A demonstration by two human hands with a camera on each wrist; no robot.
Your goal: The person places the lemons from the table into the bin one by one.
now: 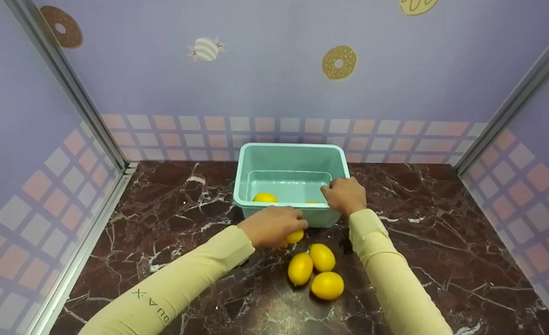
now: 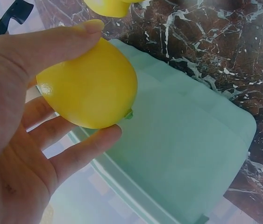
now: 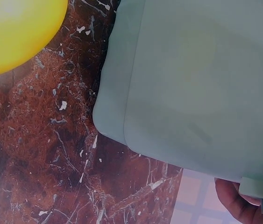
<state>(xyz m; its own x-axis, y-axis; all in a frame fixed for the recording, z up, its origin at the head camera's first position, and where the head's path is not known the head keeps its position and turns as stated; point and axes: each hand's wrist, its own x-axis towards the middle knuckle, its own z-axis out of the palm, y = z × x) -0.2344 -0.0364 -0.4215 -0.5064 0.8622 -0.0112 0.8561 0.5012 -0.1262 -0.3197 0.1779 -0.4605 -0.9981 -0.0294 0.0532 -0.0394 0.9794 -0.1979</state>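
Observation:
In the head view my left hand [image 1: 273, 225] grips a yellow lemon [image 1: 295, 236] just in front of a light green plastic basin [image 1: 293, 148]. The left wrist view shows that lemon [image 2: 94, 88] between thumb and fingers, a small green stem nub on its end, with the basin's outer wall [image 2: 182, 121] behind. My right hand [image 1: 346, 195] holds the basin's rim at its front right corner; in the right wrist view its fingers [image 3: 236, 203] curl under the rim. One lemon [image 1: 265, 197] lies inside at the front left, and a sliver of yellow shows farther right.
Three lemons lie close together on the dark marbled tabletop in front of the basin: one left [image 1: 300, 269], one at the back [image 1: 322, 257], one nearest [image 1: 327, 285]. A purple patterned wall [image 1: 274, 93] stands behind, with side panels left and right.

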